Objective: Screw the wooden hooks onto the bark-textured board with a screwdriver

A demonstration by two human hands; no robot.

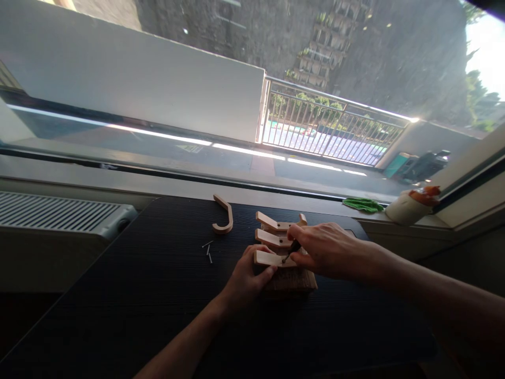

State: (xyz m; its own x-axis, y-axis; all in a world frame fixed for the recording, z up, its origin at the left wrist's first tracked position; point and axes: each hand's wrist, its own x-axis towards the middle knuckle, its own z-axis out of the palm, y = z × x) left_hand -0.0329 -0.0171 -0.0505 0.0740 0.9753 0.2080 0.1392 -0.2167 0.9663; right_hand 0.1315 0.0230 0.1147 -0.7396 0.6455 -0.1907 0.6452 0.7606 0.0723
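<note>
A: At a black wood-grained table (158,300), we are seeing two bare hands at close work. What are they holding?

B: The left hand (249,271) is pinching the raised left end of a pale, angled wooden hook (269,258), thumb on the near side, fingers on the far side. The right hand (325,247) is closing around a slim, dark-handled screwdriver (294,246), its tip meeting a small dark spot (283,261) on the hook (screw head or bare hole, we are not managing to tell).

A: Where is that hook lying?

B: It is resting across a dark brown, rectangular wooden block (294,280), nearest the wearer, in a row with two matching pale wooden hooks (272,238) beyond it.

A: How are we judging its handling?

B: We are expecting light, stiff wood, smooth enough to be slipping under sideways pressure, and sturdy, with any splitting likeliest around the dark spot. We are favouring a hold on both sides of the raised end, close to the block, leaving the driver's path free.

A: And apart from the row?

B: A loose, pale J-shaped wooden hook (230,215) is lying farther left, with three thin silver screws (210,258) scattering light near it.
</note>
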